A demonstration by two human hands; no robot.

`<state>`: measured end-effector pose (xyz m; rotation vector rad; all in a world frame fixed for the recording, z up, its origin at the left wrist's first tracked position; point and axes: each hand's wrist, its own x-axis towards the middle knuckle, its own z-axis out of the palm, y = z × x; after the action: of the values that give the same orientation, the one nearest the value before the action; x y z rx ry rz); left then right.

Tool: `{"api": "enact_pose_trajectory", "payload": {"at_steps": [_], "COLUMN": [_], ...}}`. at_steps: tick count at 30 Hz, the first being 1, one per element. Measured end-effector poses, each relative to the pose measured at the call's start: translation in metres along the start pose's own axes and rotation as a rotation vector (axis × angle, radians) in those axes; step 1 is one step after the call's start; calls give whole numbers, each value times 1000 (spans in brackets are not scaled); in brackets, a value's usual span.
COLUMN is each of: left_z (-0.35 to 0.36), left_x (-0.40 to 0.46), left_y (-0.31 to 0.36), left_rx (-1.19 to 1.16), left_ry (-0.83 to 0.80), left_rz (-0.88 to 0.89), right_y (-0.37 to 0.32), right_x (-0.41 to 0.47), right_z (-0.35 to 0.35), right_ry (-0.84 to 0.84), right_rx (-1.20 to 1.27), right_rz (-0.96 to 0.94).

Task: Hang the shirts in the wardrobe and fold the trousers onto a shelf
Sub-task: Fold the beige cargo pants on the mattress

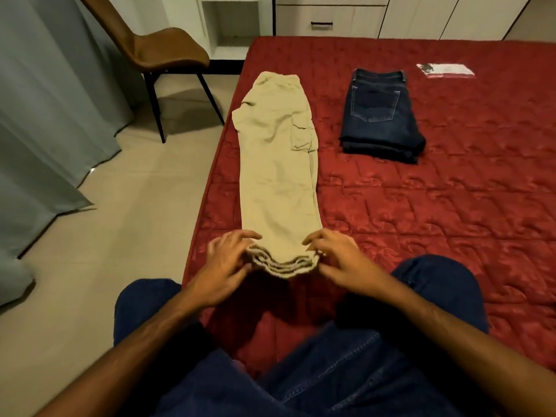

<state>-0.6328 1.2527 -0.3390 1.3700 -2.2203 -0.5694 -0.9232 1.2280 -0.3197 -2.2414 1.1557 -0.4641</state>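
Note:
Beige cargo trousers (pixel 278 164) lie lengthwise on the red mattress (pixel 436 206), legs stacked one on the other, waistband at the far end and cuffs toward me. My left hand (pixel 227 260) touches the left corner of the cuffs with fingers spread and slightly curled. On the right corner of the cuffs rests my right hand (pixel 340 254), fingers bent down onto the hem. A pair of dark blue jeans (pixel 380 115) lies folded farther back on the mattress, to the right of the beige pair.
A brown chair (pixel 162 49) stands on the tiled floor left of the bed. Grey curtains (pixel 45 115) hang at the far left. White drawers and cupboard doors (pixel 331 19) line the wall beyond the bed. A white printed packet (pixel 445 69) lies at the back right.

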Motion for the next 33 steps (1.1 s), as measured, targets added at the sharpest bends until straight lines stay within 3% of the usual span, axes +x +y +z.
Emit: {"api": "enact_pose_trajectory", "payload": {"at_steps": [4,8,12,16,18,20,25,28,33], "left_z": [-30,-35,-28,-4,4,7,4,8,18], "left_x": [78,187,256,288,291,282,202,158,146], "left_y": [-8,-59,-101,-143,-162,-169,-142,-135,-112], "left_rx": [-465,-688,-663,-521,-517,-578,-653,-564,-325], "left_ry": [76,142,106,164,202,213,-22,-120,46], "left_rz": [-158,-419,-516,-553,-593,-660,-569,-466,-394], "right_y": [36,60,106,153,161,155,135,127,120], "right_x": [100,201,275,320,324,313,219,168,148], "right_z": [-47,-90,-85,-57,-45,-42,-34,-8,5], "right_ry": [-9,30,37,73,169,247,54,40,379], "right_rx": [156,374,423,242,222,405,597,731,857], "right_rz": [115,222,443,562,595,657,570,455,345]}}
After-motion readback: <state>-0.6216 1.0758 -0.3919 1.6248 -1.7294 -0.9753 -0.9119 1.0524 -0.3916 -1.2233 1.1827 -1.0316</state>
